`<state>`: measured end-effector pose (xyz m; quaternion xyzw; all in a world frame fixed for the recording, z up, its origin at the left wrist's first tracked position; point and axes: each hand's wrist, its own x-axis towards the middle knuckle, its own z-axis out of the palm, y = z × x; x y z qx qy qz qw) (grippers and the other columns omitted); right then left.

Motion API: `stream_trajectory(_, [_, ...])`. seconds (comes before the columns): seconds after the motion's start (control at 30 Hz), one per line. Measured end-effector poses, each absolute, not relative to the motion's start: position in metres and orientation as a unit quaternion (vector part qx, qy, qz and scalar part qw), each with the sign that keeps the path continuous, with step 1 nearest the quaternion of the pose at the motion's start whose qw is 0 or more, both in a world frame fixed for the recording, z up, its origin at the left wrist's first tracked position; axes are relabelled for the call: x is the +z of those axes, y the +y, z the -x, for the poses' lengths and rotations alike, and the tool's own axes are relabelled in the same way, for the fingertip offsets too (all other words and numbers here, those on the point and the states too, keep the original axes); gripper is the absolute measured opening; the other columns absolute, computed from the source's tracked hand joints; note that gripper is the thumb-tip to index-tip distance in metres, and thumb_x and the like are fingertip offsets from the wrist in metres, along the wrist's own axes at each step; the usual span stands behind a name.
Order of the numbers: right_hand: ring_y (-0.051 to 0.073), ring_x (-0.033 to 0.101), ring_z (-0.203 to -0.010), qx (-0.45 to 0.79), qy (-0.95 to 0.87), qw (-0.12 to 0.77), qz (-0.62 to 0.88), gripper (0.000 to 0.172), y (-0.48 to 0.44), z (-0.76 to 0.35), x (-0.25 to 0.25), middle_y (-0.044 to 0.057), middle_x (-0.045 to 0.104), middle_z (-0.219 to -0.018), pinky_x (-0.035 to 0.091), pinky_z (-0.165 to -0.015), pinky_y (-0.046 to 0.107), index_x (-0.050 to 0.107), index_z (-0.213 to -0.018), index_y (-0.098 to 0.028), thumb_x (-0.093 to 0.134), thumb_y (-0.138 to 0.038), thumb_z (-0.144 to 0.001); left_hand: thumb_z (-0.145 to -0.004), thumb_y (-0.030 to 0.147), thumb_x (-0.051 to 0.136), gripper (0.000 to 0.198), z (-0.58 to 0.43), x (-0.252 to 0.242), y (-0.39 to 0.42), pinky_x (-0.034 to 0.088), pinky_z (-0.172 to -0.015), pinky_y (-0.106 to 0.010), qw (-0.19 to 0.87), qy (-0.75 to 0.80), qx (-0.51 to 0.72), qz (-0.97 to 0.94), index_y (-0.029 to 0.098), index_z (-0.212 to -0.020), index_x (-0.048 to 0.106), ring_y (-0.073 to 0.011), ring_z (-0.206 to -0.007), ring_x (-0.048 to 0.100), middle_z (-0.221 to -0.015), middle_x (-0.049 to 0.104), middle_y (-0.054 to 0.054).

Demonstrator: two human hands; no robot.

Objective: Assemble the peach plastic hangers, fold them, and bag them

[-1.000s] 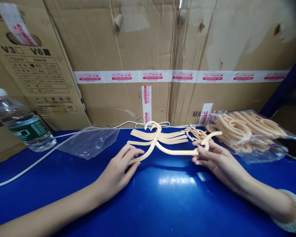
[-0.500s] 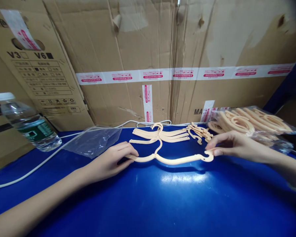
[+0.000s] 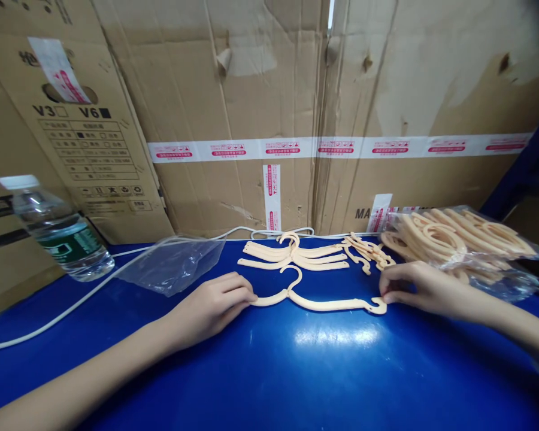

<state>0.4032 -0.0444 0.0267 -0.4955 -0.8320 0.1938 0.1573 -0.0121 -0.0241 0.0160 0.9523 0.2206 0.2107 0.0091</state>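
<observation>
A cream plastic clothes hanger [image 3: 326,304] lies across the blue table in front of me, its top hook turned away from me. My left hand [image 3: 219,304] is closed on the tip of its left arm, hiding that end. At the other end, my right hand [image 3: 424,291] pinches a small curved hook [image 3: 378,306] that joins the hanger's right arm. Just behind are several stacked hangers [image 3: 321,251], with their hooks overlapping. A small heap of loose hook pieces [image 3: 367,250] sits to the right of that stack.
Clear bags of more hanger parts [image 3: 453,236] lie at the back right. On the left are a water bottle [image 3: 63,230], an empty plastic bag [image 3: 173,263] and a white cable [image 3: 54,320]. Large cardboard boxes [image 3: 233,197] stand along the back of the table [image 3: 269,377].
The hanger has come down from slightly above the table and a little toward me, with both hands still at its ends. The view has tilted up slightly.
</observation>
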Motion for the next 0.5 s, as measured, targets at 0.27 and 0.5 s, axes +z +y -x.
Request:
stream_trajectory(0.27, [0.02,0.059,-0.058,0.114,-0.826,0.189,0.519,0.019,-0.0403,-0.3995,0.0208,0.004,0.066,-0.068,0.042,-0.056,0.031,0.066,-0.073,-0.021,0.059,-0.035,-0.084,-0.097,0.009,0.041,0.027,0.0085,0.0118,-0.0249,0.052,-0.077,-0.032,-0.033,0.227,0.22,-0.948,0.017,-0.11,0.063,-0.0194,-0.09,0.062,-0.101,0.067,-0.009])
stream_trajectory(0.5, [0.02,0.059,-0.062,0.094,-0.838,0.171,0.509,0.023,-0.0442,-0.3965,0.0224,0.005,0.066,-0.072,0.044,-0.059,0.032,0.067,-0.077,-0.02,0.056,-0.038,-0.088,-0.095,0.01,0.043,0.022,0.007,0.0128,-0.0241,0.052,-0.074,-0.034,-0.117,0.241,0.196,-0.943,0.017,-0.103,0.063,-0.0212,-0.087,0.065,-0.1,0.07,-0.009])
